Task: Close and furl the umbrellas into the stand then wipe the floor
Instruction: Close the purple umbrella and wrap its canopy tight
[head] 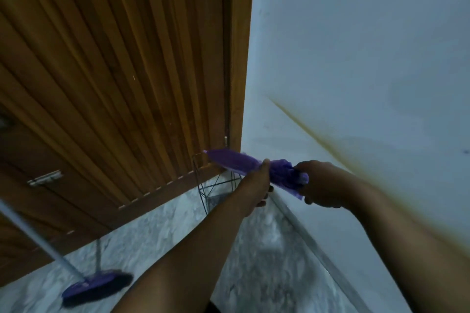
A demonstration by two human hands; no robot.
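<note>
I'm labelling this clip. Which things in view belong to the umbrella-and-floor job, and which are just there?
Job: umbrella, held in left hand and right hand; wire stand; broom; floor.
Just there: door; wall.

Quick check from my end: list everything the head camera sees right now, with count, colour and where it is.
umbrella: one, purple, closed and folded, held level in both hands above the stand.
wire stand: one, dark metal, on the floor in the corner between door and wall.
broom: one, purple head with dark bristles and a pale handle, lower left on the floor; blurred.
door: one, brown slatted wood, left half of the view.
wall: one, pale blue-white, right side.
floor: pale marbled, bottom.
left hand: grips the umbrella's middle.
right hand: grips the umbrella's near end.
</note>
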